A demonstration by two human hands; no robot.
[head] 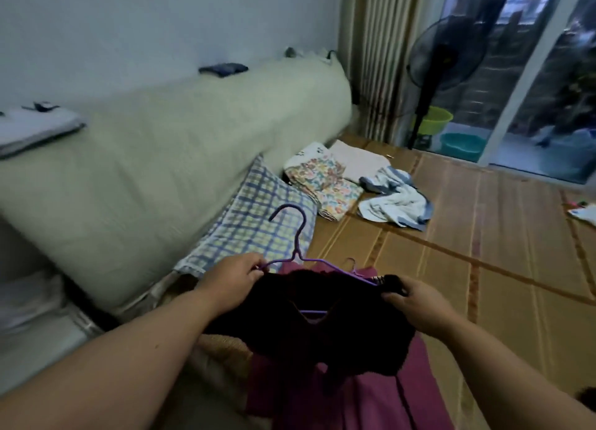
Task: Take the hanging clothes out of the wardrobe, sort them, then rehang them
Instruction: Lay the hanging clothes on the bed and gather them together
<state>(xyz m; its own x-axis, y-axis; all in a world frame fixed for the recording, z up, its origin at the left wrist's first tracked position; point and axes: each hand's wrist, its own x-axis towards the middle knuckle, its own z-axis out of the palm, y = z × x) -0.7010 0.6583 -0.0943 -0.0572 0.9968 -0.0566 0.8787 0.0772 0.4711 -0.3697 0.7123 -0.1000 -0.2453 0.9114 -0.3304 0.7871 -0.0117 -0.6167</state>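
While the left hand (230,279) is pinching one end of a thin purple wire hanger (296,254), the right hand (416,304) is curling its fingers round the other shoulder of the dark garment (309,333) draped on it. The garment is sagging in soft, limp folds just above a smooth magenta cloth (371,397) lying on the ribbed, straw-coloured woven mat (483,252). A blue-checked pillow (258,223) is leaning beside them.
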